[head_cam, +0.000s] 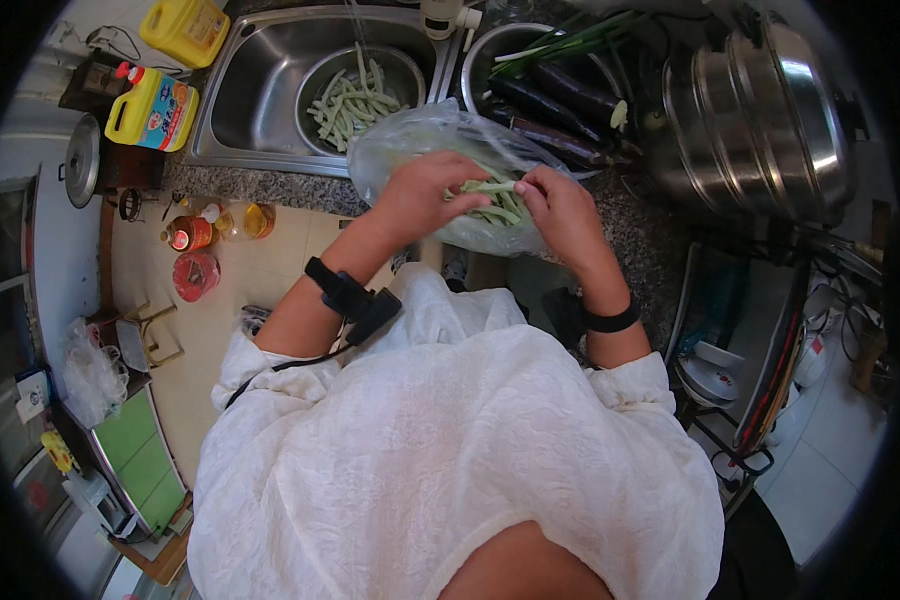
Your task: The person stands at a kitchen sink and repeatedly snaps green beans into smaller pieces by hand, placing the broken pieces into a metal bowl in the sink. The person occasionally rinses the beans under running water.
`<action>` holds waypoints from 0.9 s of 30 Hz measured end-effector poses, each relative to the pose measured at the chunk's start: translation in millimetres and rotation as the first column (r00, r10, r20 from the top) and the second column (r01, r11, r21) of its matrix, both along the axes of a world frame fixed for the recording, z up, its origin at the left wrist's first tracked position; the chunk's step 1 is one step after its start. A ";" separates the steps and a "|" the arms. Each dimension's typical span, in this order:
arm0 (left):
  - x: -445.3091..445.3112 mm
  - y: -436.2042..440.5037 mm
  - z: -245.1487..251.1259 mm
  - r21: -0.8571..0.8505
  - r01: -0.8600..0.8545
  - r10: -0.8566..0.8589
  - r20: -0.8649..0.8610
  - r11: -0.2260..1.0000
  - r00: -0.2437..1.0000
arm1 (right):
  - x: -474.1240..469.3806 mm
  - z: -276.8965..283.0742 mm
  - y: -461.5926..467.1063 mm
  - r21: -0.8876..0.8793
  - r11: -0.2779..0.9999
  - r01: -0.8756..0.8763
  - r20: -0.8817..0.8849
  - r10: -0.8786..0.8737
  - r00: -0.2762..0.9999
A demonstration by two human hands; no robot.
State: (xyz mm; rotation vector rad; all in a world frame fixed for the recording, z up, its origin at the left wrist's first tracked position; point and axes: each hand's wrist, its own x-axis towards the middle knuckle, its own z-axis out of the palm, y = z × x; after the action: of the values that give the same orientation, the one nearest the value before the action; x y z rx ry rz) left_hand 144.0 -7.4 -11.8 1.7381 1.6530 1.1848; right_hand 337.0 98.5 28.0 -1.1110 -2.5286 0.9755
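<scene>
A clear plastic bag (412,135) lies open at the counter's edge with green beans (499,214) inside. My left hand (435,187) is over the bag's left part, thumb and fingers apart above the beans, and nothing plain shows between them. Between thumb and forefinger, my right hand (559,206) pinches the end of a pale green bean (501,185). More green beans (352,105) lie in a round metal bowl (418,75) in the sink, under a thin stream of water.
Left of the bag is the steel sink (232,139). Behind it on the right, a metal basin (474,56) holds eggplants (559,101) and scallions (562,41). A stacked steel steamer (757,120) stands at right. Yellow jugs (154,109) stand left of the sink.
</scene>
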 end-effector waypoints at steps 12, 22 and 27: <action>25.0 9.9 -15.2 0.051 -0.016 0.032 -0.329 0.999 0.944 | -7.0 -41.1 11.1 -0.581 0.813 0.038 -0.129 -0.138 0.982; 13.3 7.9 -18.5 0.088 -0.094 0.106 -0.137 0.992 0.985 | -15.0 -47.7 7.2 -0.746 0.663 -0.056 -0.333 -0.299 0.894; -2.1 6.7 -5.8 -0.163 -0.145 0.192 0.322 0.976 0.927 | -7.1 -62.1 16.9 -0.733 0.679 -0.023 -0.285 -0.277 0.918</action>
State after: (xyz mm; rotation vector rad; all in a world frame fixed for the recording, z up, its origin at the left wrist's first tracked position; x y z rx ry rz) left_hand 141.9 -0.7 -17.6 1.2479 1.6520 1.3273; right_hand 329.9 115.4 -34.1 -1.0959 -1.7178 2.0282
